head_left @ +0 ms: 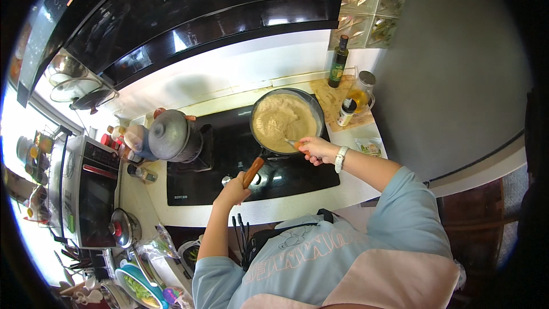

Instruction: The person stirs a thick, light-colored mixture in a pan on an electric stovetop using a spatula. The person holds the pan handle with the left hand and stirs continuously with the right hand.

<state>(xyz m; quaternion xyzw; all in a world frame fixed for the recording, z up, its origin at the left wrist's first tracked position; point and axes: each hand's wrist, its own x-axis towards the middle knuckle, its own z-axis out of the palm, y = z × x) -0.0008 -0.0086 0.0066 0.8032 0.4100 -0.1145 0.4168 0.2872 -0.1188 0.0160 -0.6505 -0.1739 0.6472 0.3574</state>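
Observation:
A dark frying pan (318,109) sits on the right side of the black gas stove (303,180). Pale tan powder like flour (277,120) covers its bottom, heaped in the middle and thinner at the right. My left hand (232,190) is closed around the pan's wooden handle (253,173). In my right hand (320,150), which wears a light wristband, is a wooden-handled spatula (295,145). Its tip is in the flour at the pan's near edge; the blade is mostly hidden.
A lidded grey pot (170,135) stands on the left burner. Right of the pan, a dark oil bottle (338,66), glass jug (361,94) and seasoning jar (346,112) stand on a board. A microwave (94,194) is at left, a range hood (217,17) above.

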